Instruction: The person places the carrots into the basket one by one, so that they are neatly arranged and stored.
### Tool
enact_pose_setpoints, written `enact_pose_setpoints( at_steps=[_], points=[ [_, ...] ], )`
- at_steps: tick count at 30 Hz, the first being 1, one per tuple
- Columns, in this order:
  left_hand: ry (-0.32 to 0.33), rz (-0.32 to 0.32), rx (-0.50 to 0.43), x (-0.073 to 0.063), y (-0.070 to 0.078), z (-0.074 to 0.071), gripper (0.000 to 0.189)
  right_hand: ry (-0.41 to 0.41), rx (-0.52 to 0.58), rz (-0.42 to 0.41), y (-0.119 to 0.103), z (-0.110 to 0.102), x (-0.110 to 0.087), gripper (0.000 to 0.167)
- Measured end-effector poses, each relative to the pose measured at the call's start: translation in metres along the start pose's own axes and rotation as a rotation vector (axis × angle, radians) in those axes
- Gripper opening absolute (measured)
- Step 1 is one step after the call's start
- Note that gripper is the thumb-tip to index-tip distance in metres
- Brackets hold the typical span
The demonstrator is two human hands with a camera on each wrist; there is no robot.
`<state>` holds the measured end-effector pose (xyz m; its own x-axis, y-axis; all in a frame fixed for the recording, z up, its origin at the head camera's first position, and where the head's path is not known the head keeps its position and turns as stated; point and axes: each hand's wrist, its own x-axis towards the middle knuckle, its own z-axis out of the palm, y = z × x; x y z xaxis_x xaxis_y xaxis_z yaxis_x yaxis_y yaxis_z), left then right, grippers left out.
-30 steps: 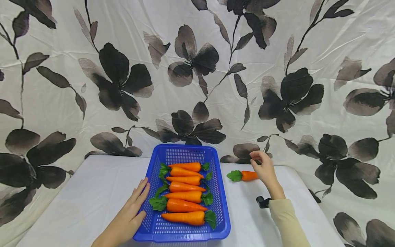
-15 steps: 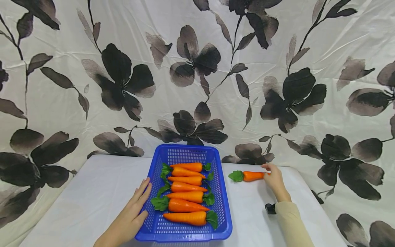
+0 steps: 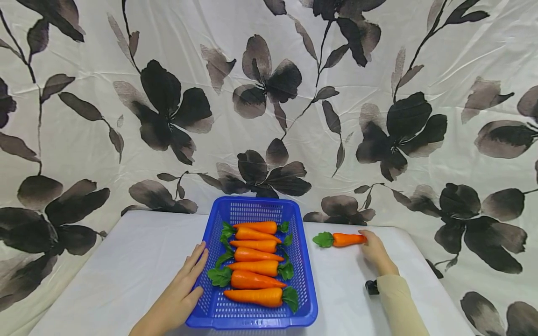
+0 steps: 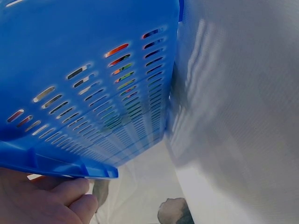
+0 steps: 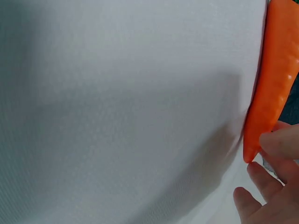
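Note:
A single orange carrot with a leafy green top lies on the white table, leaves to the left and tip to the right. My right hand is at its narrow tip. In the right wrist view the thumb overlaps the carrot's tip and a finger shows behind it, pinching it; the other fingers are spread. A blue perforated basket holds a column of several carrots, their tops pointing to alternate sides. My left hand rests on the basket's left rim with its fingers extended; in the left wrist view, fingers show below the rim.
The basket stands in the middle of the white-covered table. Behind the table hangs a pale cloth with dark flowers. A small black device sits at the right wrist, by the beige sleeve.
My right hand has come down and rightward from above the lone carrot to its tip, where its fingers have closed in. The left hand stays on the basket rim.

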<state>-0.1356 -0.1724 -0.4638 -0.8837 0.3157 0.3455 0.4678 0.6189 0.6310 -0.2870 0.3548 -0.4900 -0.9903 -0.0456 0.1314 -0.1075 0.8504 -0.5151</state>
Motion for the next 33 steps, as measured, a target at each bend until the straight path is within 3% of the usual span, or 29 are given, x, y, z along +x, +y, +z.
enact_pose_setpoints(
  at_steps=[5,14,23,33],
  points=[
    [-0.005,-0.009,0.008,0.000,-0.001,0.000,0.070,-0.002,-0.038,0.019,0.003,0.002,-0.001,0.051],
    [-0.014,-0.020,0.001,0.001,-0.002,0.000,0.070,0.085,-0.056,0.063,0.001,0.003,-0.007,0.036],
    [-0.010,-0.011,0.002,0.001,-0.001,0.000,0.070,0.046,-0.045,0.137,0.002,0.000,-0.007,0.025],
    [-0.003,0.001,0.006,0.000,-0.001,0.000,0.070,0.092,-0.001,0.095,0.000,-0.003,-0.011,0.024]
  ],
)
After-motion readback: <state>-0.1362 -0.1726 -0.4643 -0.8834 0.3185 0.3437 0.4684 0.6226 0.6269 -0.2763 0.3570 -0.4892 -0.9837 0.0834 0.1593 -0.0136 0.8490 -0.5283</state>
